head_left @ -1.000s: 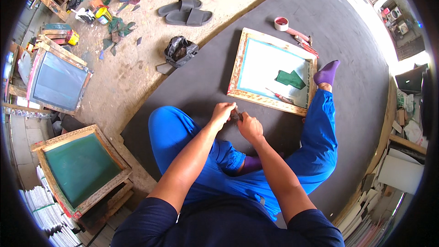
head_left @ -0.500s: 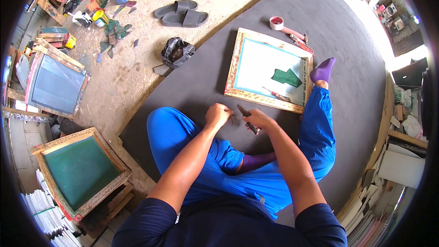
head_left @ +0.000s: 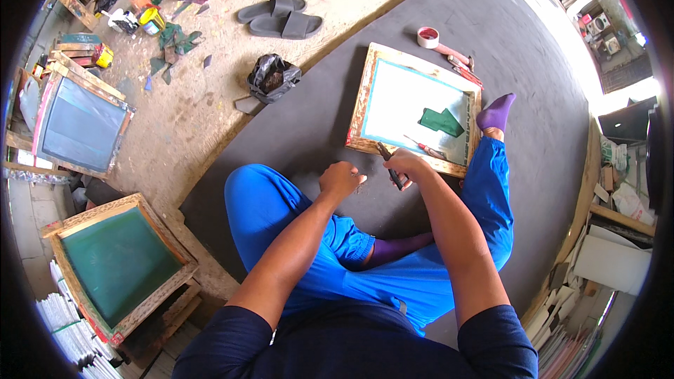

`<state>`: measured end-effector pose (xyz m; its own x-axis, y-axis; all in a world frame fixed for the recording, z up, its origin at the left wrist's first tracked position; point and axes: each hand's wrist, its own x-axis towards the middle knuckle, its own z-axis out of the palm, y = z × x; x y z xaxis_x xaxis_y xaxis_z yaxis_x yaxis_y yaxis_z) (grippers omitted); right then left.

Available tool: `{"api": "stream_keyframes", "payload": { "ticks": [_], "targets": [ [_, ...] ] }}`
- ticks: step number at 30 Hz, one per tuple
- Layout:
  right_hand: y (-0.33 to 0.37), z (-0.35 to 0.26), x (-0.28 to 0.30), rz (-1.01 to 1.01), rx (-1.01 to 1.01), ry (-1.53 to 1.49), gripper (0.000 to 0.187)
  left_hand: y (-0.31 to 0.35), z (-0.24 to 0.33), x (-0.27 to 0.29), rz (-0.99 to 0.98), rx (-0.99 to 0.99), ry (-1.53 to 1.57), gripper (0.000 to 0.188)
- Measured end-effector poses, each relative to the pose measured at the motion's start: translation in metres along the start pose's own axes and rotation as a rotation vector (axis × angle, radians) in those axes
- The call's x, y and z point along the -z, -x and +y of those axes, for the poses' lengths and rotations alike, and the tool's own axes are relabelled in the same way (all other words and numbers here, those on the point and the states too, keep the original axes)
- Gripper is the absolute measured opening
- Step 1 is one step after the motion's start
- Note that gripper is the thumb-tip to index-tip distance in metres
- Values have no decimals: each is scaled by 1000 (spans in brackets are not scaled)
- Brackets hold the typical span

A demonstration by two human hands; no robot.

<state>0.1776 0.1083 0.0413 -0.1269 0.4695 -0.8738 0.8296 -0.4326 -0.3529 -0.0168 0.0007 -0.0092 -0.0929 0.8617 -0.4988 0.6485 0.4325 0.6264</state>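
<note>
My left hand [head_left: 341, 180] is closed above the dark mat, its fingertips pinching a small cluster of thin, dark, wiry bits [head_left: 360, 187], too small to name surely. My right hand [head_left: 409, 164] grips a dark, narrow tool that looks like pliers [head_left: 384, 152], its tip pointing forward and left at the near edge of a wooden screen frame [head_left: 362, 107]. The frame lies flat, with white mesh inside a blue border. A green scrap [head_left: 441, 122] and a slim red-handled tool [head_left: 430, 149] rest on the mesh.
A tape roll [head_left: 427, 37] and a hammer [head_left: 455, 50] lie beyond the frame. An open black bag [head_left: 274, 78] stands at the mat's left edge, near black sandals [head_left: 286, 26]. A green screen [head_left: 119, 260] leans at lower left. My purple-socked foot [head_left: 496, 111] is beside the frame.
My right hand has moved up and slightly right with the tool, toward the frame. The left hand has turned and shifted slightly right, so fewer wiry bits show below its fingers.
</note>
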Motion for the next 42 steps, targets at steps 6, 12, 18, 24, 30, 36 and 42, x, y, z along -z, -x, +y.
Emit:
{"api": "stream_keyframes", "payload": {
  "ticks": [6,12,18,24,30,36,42],
  "targets": [
    [-1,-15,11,-47,-100,80,31,-2,5,-2,-22,7,-18,39],
    [-1,-18,5,15,-73,149,25,-4,5,-3,9,-23,-8,42],
    [-3,10,-41,422,158,267,24,-1,14,5,-5,-7,60,42],
    [2,16,-70,638,192,176,35,-3,16,2,-4,10,29,43],
    [10,19,-88,658,194,125,29,-12,-3,-13,158,-99,196,37],
    [23,38,-118,527,307,165,32,-22,-16,-24,29,-7,791,29],
    [8,56,-117,196,285,-182,34,-16,-17,-20,67,16,715,24]
  ]
}}
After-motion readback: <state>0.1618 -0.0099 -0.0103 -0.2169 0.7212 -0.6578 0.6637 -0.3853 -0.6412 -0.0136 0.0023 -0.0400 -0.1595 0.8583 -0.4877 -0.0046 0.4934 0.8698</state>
